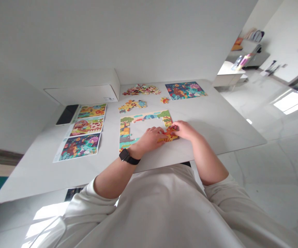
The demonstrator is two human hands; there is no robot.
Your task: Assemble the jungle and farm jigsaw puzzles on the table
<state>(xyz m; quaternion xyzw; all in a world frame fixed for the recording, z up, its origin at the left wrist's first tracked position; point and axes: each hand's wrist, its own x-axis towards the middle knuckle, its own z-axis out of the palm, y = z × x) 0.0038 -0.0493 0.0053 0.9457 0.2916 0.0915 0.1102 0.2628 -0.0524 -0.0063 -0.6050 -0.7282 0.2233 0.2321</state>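
Note:
A partly built jigsaw puzzle [143,117] lies on the white table [216,120]; its border is joined and its middle is bare. My left hand [152,136], with a black watch on the wrist, lies fingers down on the puzzle's lower right part. My right hand [184,130] meets it there, fingertips pinched on an orange puzzle piece [170,133] at the bottom right corner. Loose pieces lie in two heaps, one [132,105] just beyond the puzzle and one [141,90] farther back.
A finished puzzle [184,90] and a single piece [164,100] lie at the back right. A sheet of three pictures [83,132] lies at the left, beside a black phone [67,114]. A white box [83,91] stands against the wall.

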